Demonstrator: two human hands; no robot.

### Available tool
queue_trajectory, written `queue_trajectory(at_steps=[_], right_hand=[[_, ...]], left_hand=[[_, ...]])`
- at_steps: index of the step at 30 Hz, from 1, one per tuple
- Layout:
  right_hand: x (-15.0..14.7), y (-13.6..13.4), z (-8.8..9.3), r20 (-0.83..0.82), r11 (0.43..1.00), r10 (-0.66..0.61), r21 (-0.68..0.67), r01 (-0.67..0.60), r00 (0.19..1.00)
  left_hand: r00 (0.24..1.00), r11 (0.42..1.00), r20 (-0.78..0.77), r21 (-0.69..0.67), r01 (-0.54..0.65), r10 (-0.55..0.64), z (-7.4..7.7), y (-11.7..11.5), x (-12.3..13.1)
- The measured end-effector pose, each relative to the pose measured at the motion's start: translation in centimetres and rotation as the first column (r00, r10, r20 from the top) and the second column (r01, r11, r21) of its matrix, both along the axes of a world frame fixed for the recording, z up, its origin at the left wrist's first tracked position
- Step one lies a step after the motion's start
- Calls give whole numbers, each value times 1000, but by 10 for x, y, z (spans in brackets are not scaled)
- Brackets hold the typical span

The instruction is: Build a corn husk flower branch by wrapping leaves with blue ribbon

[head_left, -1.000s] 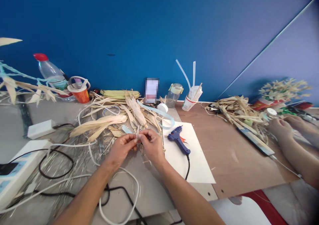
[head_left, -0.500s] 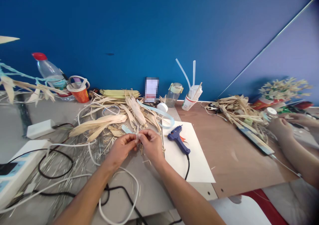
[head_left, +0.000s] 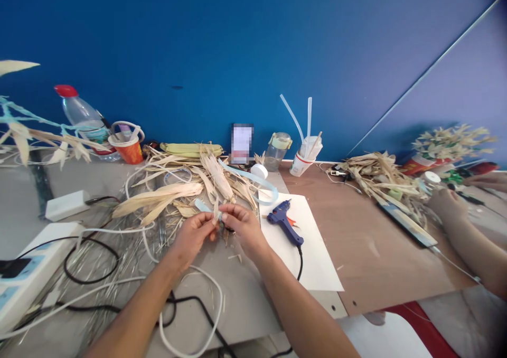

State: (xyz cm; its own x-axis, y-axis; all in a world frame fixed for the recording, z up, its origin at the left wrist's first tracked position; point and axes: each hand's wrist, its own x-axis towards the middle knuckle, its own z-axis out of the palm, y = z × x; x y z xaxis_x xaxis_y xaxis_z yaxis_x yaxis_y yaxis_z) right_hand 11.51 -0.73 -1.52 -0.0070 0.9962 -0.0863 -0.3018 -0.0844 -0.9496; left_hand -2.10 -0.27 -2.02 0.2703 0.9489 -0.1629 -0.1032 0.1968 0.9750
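Note:
My left hand (head_left: 197, 235) and my right hand (head_left: 242, 225) meet over the front of a heap of dried corn husks (head_left: 158, 199). Both pinch a small pale strip of husk (head_left: 216, 210) that stands up between the fingertips. A bit of light blue shows at the right fingertips; I cannot make out what it is. Just behind the left fingers, the end of a light blue strip (head_left: 202, 205) pokes out of the heap. To the right of my right hand, a blue glue gun (head_left: 285, 223) lies on a white sheet of paper (head_left: 312, 263).
At left are a white power strip (head_left: 39, 263) and looped cables (head_left: 209, 281). Along the wall stand a bottle (head_left: 81, 115), an orange cup (head_left: 129, 149), a phone (head_left: 242, 142), a glass jar (head_left: 277, 152) and a cup with glue sticks (head_left: 301, 163). A co-worker's hand (head_left: 447, 205) works at far right.
My fingers have shifted slightly around the husk strip, and a bit of light blue now shows at the right fingertips. At far right, the co-worker's two hands have moved apart.

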Motion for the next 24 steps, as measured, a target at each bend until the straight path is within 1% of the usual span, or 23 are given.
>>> queue_trajectory(at_steps=[4, 6, 12, 17, 21, 24], right_hand=[[-2, 0, -3, 13, 994, 111, 18, -112, 994], [-2, 1, -4, 35, 990, 133, 36, -134, 990], [1, 4, -6, 61, 997, 55, 56, -58, 997], [-1, 4, -5, 64, 998, -18, 53, 15, 998], [-2, 4, -7, 80, 999, -30, 46, 27, 996], [-2, 4, -9, 86, 999, -21, 48, 17, 996]], left_hand=[[998, 998, 46, -39, 48, -46, -4, 0, -1], [996, 997, 66, -53, 62, -58, -5, 1, -2], [995, 998, 80, -39, 55, -52, -5, 1, -2], [1000, 1000, -6, 0, 14, -14, -2, 1, 0], [996, 999, -86, 41, -21, 24, 0, 0, 2], [994, 997, -102, 72, -34, 41, 0, 1, 3]])
